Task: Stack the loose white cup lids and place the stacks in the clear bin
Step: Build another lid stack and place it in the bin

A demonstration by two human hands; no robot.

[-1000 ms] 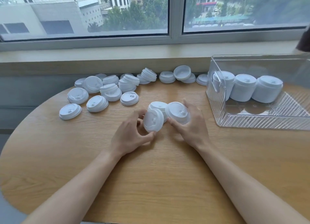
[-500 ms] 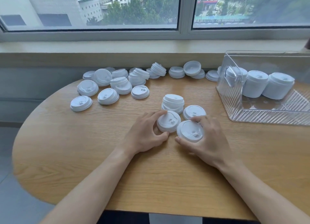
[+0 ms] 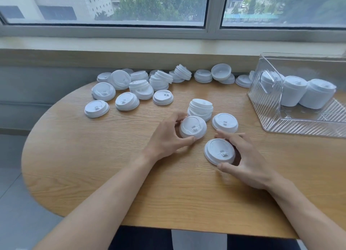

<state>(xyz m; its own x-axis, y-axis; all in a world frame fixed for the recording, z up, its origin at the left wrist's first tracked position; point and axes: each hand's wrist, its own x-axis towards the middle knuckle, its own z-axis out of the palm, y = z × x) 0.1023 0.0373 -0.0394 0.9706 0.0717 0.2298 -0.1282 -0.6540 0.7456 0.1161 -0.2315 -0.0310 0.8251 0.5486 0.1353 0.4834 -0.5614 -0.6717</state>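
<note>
Short lid stack [image 3: 200, 109] sits mid-table w/ clear bin [image 3: 277, 122] off to its right, and just in front of it left hand [image 3: 166, 137] & right hand [image 3: 245, 160] have drawn apart, each now gripping one lid, so nesting's next.

Left hand [image 3: 166, 137] grips lid [image 3: 192, 127]; right hand [image 3: 245, 161] grips tilted lid [image 3: 219, 151]; table [image 3: 93, 156].

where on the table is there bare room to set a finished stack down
Bare wood: the near strip of the table between the forearms, and the patch left of the left hand, below the three front loose lids. Crowded: the back edge under the window, and between the short stack and the clear bin.
</note>
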